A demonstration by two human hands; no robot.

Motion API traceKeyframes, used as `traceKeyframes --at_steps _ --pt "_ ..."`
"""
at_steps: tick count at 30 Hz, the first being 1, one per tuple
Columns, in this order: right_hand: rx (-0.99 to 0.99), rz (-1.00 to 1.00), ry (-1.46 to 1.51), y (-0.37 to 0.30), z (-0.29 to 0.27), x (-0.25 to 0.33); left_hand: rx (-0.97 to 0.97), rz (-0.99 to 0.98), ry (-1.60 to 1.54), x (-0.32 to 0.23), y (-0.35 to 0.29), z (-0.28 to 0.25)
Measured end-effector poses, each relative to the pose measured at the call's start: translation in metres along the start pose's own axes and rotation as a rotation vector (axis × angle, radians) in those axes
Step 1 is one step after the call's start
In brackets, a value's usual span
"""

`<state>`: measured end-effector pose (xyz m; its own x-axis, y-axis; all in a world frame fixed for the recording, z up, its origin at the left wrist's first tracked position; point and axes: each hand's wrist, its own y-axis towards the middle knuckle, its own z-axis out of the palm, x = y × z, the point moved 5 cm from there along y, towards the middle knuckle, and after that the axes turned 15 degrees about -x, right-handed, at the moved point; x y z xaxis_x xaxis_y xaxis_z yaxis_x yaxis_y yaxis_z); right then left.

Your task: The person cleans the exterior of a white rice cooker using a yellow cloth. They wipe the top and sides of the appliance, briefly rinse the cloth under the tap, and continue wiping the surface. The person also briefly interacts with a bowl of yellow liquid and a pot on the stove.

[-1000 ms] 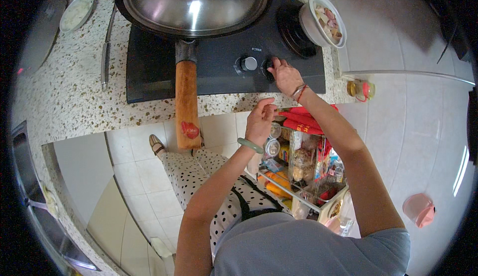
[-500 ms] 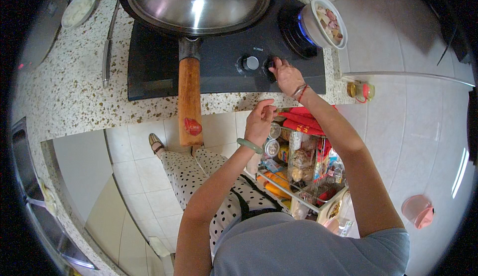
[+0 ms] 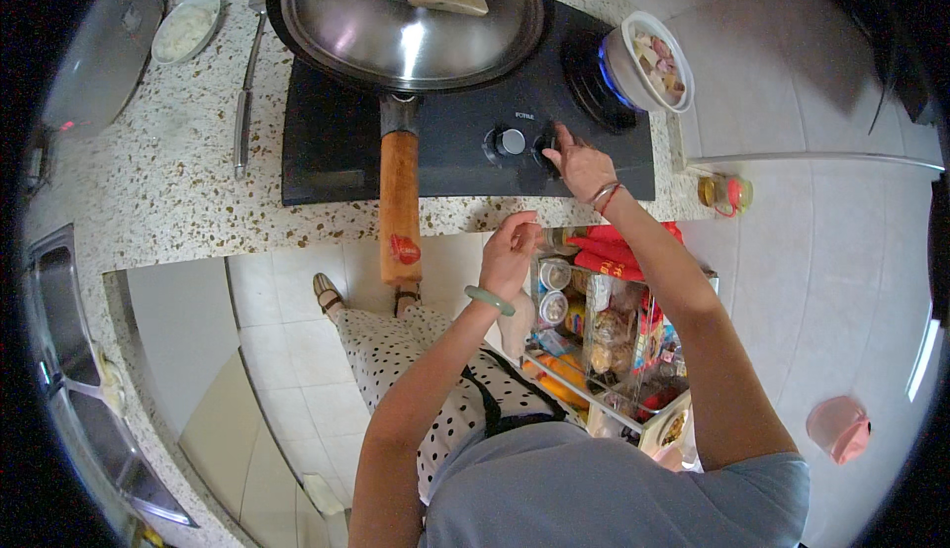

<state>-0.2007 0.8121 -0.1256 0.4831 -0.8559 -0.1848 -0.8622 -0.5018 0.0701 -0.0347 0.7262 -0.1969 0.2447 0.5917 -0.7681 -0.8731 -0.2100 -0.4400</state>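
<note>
My right hand [image 3: 584,169] reaches over the black gas stove [image 3: 450,167], thumb and index finger around the right-hand control knob, which they mostly cover. Beside it a silver knob [image 3: 511,141] stands free. Just off the counter's front edge hovers my left hand [image 3: 508,256], fingers loosely bent and holding nothing; a green bangle [image 3: 489,301] circles that wrist. Blue flame [image 3: 616,78] burns on the right burner, under a white pot [image 3: 633,71] with pale and pinkish chunks in it. A wok with a domed steel lid [image 3: 411,44] covers the left burner, its wooden handle [image 3: 400,202] pointing at me.
A spatula [image 3: 243,113] and a small white dish [image 3: 186,29] lie on the speckled counter [image 3: 198,192] to the left. Below the counter a pulled-out wire rack [image 3: 618,390] holds jars and packets, with a red cloth [image 3: 609,251] over it. Small jars [image 3: 727,194] stand at the right.
The view has shifted, so the stove sits slightly lower and further right. My right hand's fingers have loosened, the index finger now straighter at the knob. My left hand remains beside the counter edge.
</note>
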Motion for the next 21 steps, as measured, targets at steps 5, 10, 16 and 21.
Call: traceKeyframes --at_steps 5,10,16,21 --pt "-0.204 0.143 0.059 -0.031 -0.028 0.016 -0.076 -0.071 -0.080 -0.014 -0.020 -0.027" --pt "-0.072 0.009 0.764 -0.105 -0.021 0.115 -0.167 0.018 0.174 -0.043 -0.048 -0.073" --pt "0.215 0.218 1.209 -0.107 -0.039 0.259 -0.560 0.361 0.450 -0.127 -0.108 -0.172" --pt "0.347 0.116 1.316 -0.072 -0.057 0.402 -0.678 0.281 0.158 -0.163 -0.129 -0.294"
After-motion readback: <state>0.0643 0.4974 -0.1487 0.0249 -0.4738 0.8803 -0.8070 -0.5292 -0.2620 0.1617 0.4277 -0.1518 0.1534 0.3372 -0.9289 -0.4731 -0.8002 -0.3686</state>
